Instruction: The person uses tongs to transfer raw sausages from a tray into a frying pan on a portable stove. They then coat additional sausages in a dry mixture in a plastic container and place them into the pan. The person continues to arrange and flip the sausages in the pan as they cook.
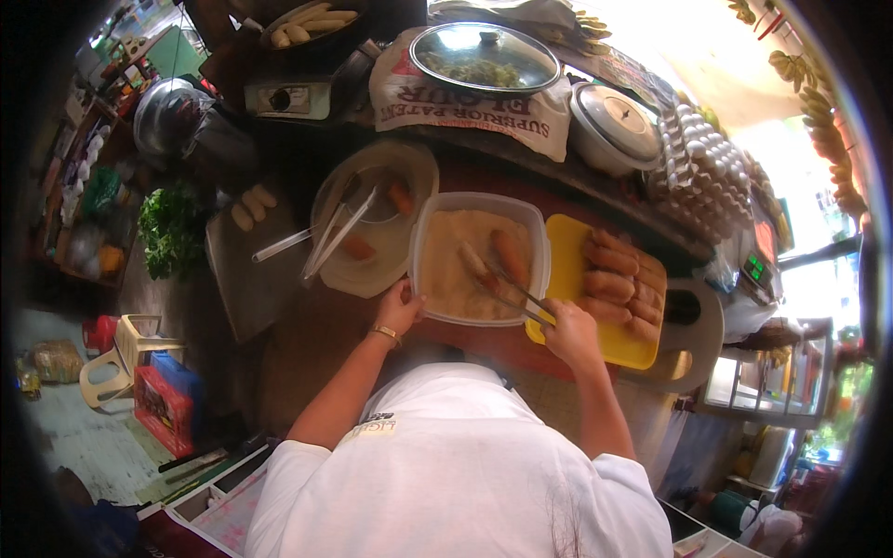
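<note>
My right hand [572,333] grips metal tongs [518,287] over a square white plastic container [480,319] of tan crumbs [441,293]. The tongs' tips are down among the crumbs, beside a crumb-coated piece [474,259]; whether they pinch it is unclear. An orange sausage-like piece [511,254] lies near it in the crumbs. At the container's front left corner, my left hand [401,307] touches the rim. To the right, a yellow tray [566,240] bears several coated pieces [612,273]. On the left stands a pale basin [331,268] with orange pieces [357,245] and another pair of tongs [342,237] resting across it.
Behind are a flour sack [474,111] under a glass-lidded pan [485,59], a lidded pot [614,125] and stacked egg trays [704,157]. A pan [307,24] of pale pieces sits above a stove [287,100]. Leafy greens [167,227] lie left.
</note>
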The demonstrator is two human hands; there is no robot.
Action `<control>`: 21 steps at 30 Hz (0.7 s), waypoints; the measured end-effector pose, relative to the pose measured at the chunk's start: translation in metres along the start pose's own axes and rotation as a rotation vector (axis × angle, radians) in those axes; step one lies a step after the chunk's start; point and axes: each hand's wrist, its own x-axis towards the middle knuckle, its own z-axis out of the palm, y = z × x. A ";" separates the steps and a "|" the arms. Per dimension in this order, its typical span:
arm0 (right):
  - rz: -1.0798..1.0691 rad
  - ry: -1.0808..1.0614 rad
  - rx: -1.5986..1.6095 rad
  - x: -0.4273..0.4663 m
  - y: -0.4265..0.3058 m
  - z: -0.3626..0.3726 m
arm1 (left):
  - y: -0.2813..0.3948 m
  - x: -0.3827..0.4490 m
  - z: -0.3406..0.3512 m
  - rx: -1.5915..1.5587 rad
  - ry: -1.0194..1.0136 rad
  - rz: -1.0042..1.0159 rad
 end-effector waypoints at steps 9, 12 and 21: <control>0.002 0.165 -0.018 0.045 -0.019 0.012 | -0.003 -0.002 -0.002 -0.028 0.007 0.015; -0.103 0.089 -0.034 0.025 -0.025 -0.011 | 0.000 -0.004 -0.002 -0.066 -0.003 0.003; -0.386 0.058 -0.227 0.034 -0.042 0.036 | 0.004 -0.004 -0.003 -0.044 -0.018 0.005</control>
